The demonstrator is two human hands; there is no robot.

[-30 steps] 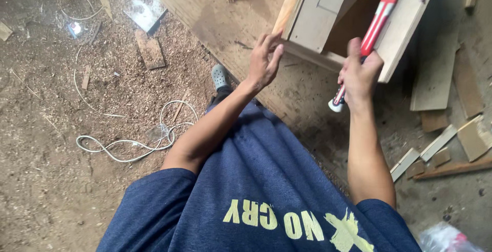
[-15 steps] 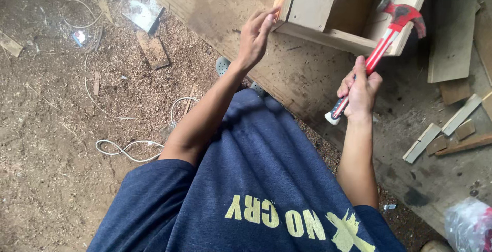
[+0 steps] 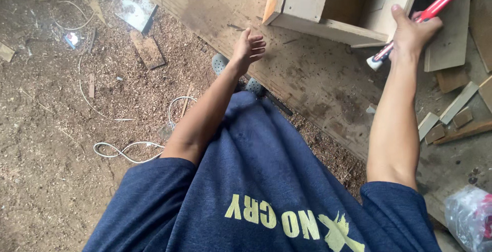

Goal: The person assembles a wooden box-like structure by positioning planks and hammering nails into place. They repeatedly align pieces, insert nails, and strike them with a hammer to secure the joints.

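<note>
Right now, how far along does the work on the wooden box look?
Done: the box already stands assembled on the plank, its side boards joined. In hand: the right hand grips a red hammer raised beside the box; the left hand is open and off the box. Left: cannot tell; offcuts lie loose at the right.

The red-and-white handled tool (image 3: 435,8) runs out of the top edge, so its head is not visible; its kind cannot be confirmed. The right hand (image 3: 412,34) covers the middle of the handle. The pale open-fronted wooden box (image 3: 328,11) is cut off at the top edge. The crumpled clear plastic bag (image 3: 469,218) is cut by the right edge; its contents are blurred. The grey perforated shoes (image 3: 221,63) are mostly hidden behind the left forearm and the navy shirt (image 3: 256,180).
</note>
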